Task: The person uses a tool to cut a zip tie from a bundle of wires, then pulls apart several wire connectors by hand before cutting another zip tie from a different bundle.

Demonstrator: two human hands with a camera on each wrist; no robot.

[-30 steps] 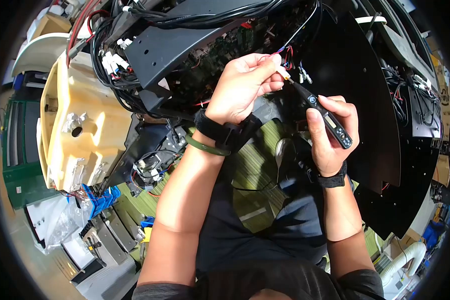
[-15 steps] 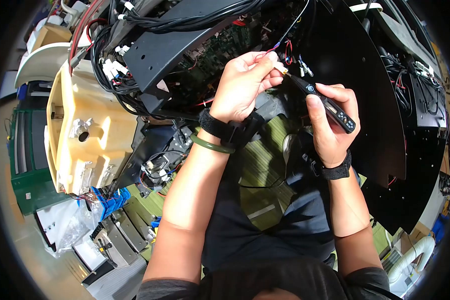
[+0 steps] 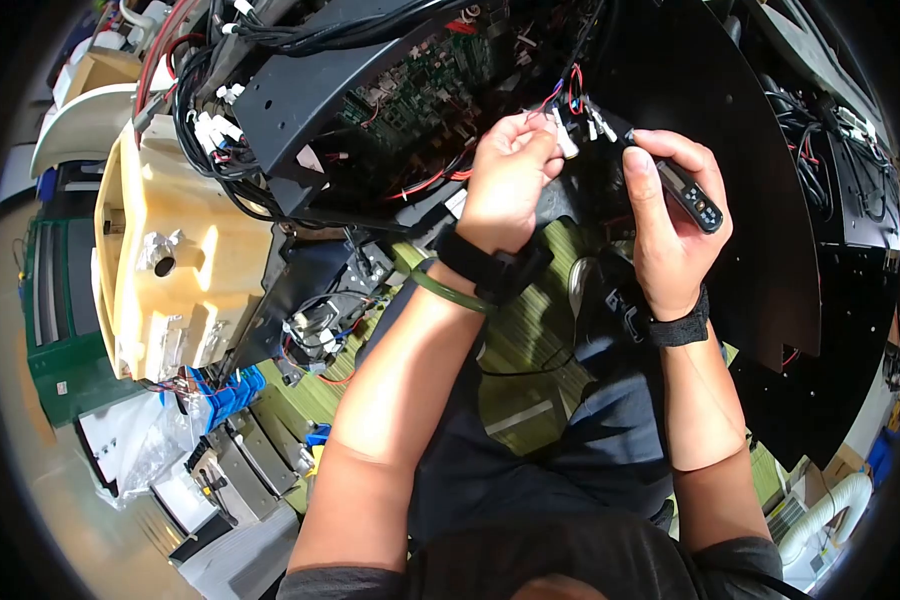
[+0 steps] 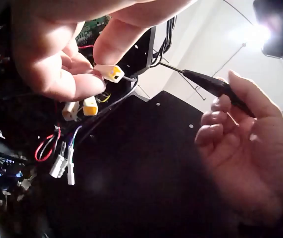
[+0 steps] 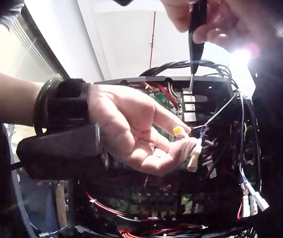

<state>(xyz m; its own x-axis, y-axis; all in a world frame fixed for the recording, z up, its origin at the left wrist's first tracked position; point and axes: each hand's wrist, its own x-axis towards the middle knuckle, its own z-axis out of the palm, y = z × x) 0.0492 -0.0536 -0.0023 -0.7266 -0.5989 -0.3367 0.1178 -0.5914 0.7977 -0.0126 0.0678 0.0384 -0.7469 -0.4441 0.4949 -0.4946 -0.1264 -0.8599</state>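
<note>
My left hand (image 3: 515, 165) pinches a small white connector (image 4: 110, 73) with a yellow insert between thumb and fingertips. Two more white connectors (image 4: 90, 106) hang just beneath those fingers on thin wires. My right hand (image 3: 675, 230) grips a black pen-shaped tester (image 3: 695, 205) with buttons on its body. In the left wrist view its thin metal tip (image 4: 171, 67) stands apart from the pinched connector. Loose white plugs (image 4: 58, 166) on coloured wires dangle nearby.
Behind the hands is an open black housing (image 3: 315, 95) with a green circuit board (image 3: 410, 85). A tall black panel (image 3: 740, 200) rises at the right. Bundled black cables (image 3: 360, 38) cross the top, and a cream-coloured shell (image 3: 185, 260) stands at the left.
The tester's tip has moved away from the connector, up and to the right. My left hand has shifted slightly to the right, still pinching the connector. More of the circuit board shows.
</note>
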